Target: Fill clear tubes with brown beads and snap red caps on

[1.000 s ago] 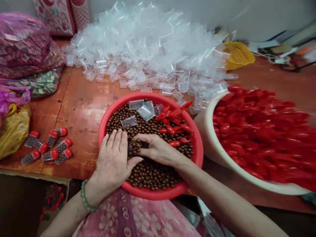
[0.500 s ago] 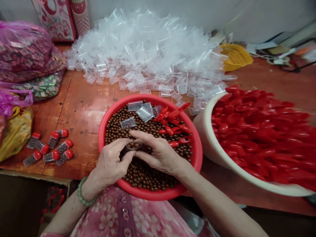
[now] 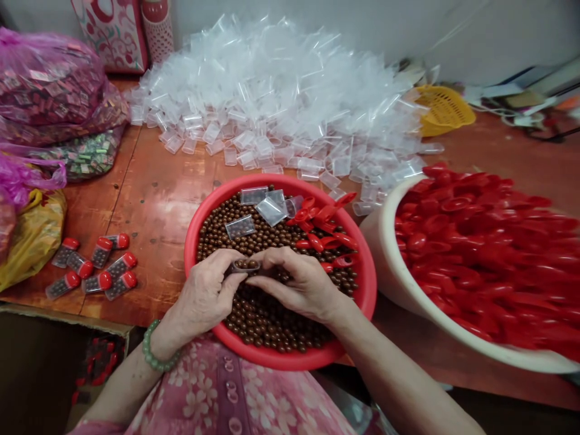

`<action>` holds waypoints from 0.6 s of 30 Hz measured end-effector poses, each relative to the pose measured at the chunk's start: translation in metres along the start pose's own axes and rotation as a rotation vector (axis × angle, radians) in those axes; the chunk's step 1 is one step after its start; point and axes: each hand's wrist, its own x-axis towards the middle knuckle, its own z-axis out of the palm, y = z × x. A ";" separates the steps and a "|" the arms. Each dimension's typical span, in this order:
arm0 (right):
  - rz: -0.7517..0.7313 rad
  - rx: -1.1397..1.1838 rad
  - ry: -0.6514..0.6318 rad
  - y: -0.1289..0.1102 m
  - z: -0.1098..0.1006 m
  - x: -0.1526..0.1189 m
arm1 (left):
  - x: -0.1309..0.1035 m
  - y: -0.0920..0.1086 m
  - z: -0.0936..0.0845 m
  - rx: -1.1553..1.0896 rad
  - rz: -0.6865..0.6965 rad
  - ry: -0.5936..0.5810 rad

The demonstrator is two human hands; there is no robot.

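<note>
My left hand (image 3: 211, 290) is closed around a small clear plastic container (image 3: 246, 270), held with its mouth up and brown balls showing at the top. My right hand (image 3: 299, 281) curls in from the other side, its thumb and forefinger at the container's right end; its other fingers are partly hidden. Below both hands is a red basin (image 3: 193, 232) of loose brown balls (image 3: 272, 329). Several empty clear containers (image 3: 270, 208) lie on the balls at the back of the basin, beside several red scoop-shaped caps (image 3: 324, 241).
Filled, red-capped containers (image 3: 95, 266) lie on the wooden table (image 3: 154, 199) at left, near plastic bags (image 3: 45, 90). Behind the basin rises a heap of clear containers (image 3: 281, 90). A white tub (image 3: 385, 254) of red caps (image 3: 489, 254) stands right, a yellow basket (image 3: 444, 112) behind.
My right forefinger has drawn back from above the container's mouth to its right end. The whole view has shifted slightly, so the scene sits a little further right.
</note>
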 end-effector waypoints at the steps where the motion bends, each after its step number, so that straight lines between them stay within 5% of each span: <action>1: 0.035 0.011 -0.026 0.000 -0.003 0.001 | 0.000 0.000 -0.001 -0.009 0.004 0.005; 5: 0.086 -0.034 -0.194 0.000 -0.017 0.009 | 0.000 0.001 -0.004 -0.085 -0.029 0.029; 10: 0.044 -0.277 -0.076 0.007 -0.027 0.029 | -0.004 0.005 -0.011 -0.353 -0.156 0.024; 18: -0.007 -0.697 -0.251 0.028 -0.001 0.065 | 0.002 0.004 -0.018 -0.499 -0.161 0.050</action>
